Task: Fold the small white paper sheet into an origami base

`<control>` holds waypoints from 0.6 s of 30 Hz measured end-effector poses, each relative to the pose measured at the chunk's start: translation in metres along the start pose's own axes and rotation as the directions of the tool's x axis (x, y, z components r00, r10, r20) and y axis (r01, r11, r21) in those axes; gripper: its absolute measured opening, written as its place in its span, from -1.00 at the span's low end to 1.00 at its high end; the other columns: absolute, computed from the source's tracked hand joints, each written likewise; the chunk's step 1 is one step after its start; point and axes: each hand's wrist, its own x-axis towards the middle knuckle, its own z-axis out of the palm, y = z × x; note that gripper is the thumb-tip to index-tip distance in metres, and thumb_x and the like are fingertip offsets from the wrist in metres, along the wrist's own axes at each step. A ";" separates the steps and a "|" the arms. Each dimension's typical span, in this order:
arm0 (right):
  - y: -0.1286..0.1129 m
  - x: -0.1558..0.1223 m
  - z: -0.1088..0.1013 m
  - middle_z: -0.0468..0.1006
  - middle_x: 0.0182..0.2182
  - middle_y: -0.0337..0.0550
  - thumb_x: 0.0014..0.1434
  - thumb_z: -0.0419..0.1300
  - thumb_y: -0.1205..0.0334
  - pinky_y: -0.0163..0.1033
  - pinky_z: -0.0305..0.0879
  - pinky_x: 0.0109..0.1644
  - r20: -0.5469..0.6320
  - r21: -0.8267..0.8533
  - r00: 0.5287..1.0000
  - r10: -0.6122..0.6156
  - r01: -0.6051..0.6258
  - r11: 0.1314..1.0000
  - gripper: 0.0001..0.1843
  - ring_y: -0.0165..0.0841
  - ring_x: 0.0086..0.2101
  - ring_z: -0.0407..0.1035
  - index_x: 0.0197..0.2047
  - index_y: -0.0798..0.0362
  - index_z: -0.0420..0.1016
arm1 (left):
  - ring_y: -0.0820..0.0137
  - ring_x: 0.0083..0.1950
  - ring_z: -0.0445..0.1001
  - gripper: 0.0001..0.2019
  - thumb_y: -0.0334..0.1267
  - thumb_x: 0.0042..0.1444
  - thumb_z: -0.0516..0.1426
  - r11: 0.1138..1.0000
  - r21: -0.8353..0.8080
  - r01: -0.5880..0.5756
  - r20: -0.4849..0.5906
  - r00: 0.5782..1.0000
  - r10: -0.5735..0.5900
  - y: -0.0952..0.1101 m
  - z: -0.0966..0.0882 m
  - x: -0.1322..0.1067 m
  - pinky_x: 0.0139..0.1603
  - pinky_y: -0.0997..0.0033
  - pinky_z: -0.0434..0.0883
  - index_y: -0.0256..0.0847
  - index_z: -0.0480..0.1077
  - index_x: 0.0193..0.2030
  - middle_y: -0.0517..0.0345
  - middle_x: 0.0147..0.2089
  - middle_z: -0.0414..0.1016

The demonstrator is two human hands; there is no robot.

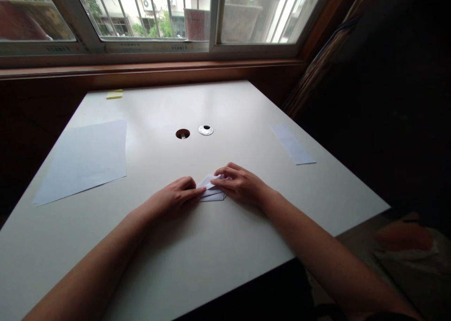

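Observation:
A small folded piece of white paper [212, 195] lies on the white table [232, 260], with several layers and slanted creases showing. From the left, my left hand [178, 194] presses its extended index finger onto the paper's left edge, the other fingers curled under. My right hand [239, 182] grips the upper right part of the same paper between thumb and fingers. That hand covers the paper's right end.
At the left lies a large white sheet [88, 156]; at the right, a narrow paper strip [293, 144]. A yellow sticky pad [114, 94] sits near the far edge. Mid-table there is a round cable hole [182, 134] beside its metallic cover [206, 130]. A barred window [151, 15] stands beyond.

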 end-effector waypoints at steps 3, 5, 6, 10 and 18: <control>0.002 0.000 0.004 0.51 -0.03 0.01 0.31 0.19 0.16 -0.07 0.45 0.04 -0.011 0.048 1.000 0.001 -0.001 0.999 -0.63 -0.26 -0.10 0.40 0.15 0.01 0.45 | 0.44 -0.27 0.38 -0.66 -0.22 0.33 0.05 1.000 0.016 0.009 -0.007 1.000 -0.009 0.004 0.002 0.000 -0.19 0.44 0.40 -0.06 0.38 0.21 0.10 -0.20 0.38; 0.003 0.000 0.007 0.50 0.01 0.03 0.30 0.20 0.15 -0.05 0.44 0.07 -0.023 0.071 1.000 0.011 -0.009 0.997 -0.58 -0.23 -0.04 0.41 0.20 0.02 0.40 | 0.44 -0.30 0.38 -0.70 -0.22 0.32 0.06 1.000 0.027 0.009 -0.006 1.000 -0.009 0.006 0.003 0.000 -0.22 0.44 0.39 -0.09 0.42 0.15 0.11 -0.24 0.39; 0.003 0.000 0.008 0.49 0.03 0.03 0.31 0.19 0.16 -0.05 0.44 0.09 -0.029 0.084 0.999 0.025 -0.022 0.996 -0.58 -0.23 -0.01 0.42 0.21 0.02 0.39 | 0.44 -0.31 0.37 -0.71 -0.22 0.31 0.07 0.999 0.031 0.006 -0.007 1.000 -0.006 0.007 0.003 0.000 -0.23 0.44 0.39 -0.10 0.44 0.12 0.11 -0.26 0.39; 0.002 0.002 0.010 0.49 0.07 0.00 0.32 0.17 0.24 -0.08 0.43 0.11 -0.034 0.157 0.996 0.083 -0.076 0.985 -0.60 -0.25 0.00 0.44 0.21 -0.03 0.37 | 0.44 -0.32 0.37 -0.76 -0.27 0.31 0.07 1.000 0.019 -0.016 -0.031 0.999 0.016 0.009 0.002 0.000 -0.26 0.44 0.38 -0.13 0.47 0.04 0.09 -0.28 0.40; 0.001 0.005 0.011 0.55 0.00 -0.03 0.27 0.21 0.27 -0.10 0.43 0.08 -0.032 0.264 0.979 0.203 -0.188 0.946 -0.61 -0.26 -0.03 0.46 0.16 -0.02 0.33 | 0.27 0.00 0.43 -0.67 -0.36 0.31 0.06 1.000 -0.015 -0.011 -0.051 0.999 0.010 0.012 -0.005 0.009 0.04 0.21 0.48 -0.25 0.31 0.20 -0.10 0.01 0.49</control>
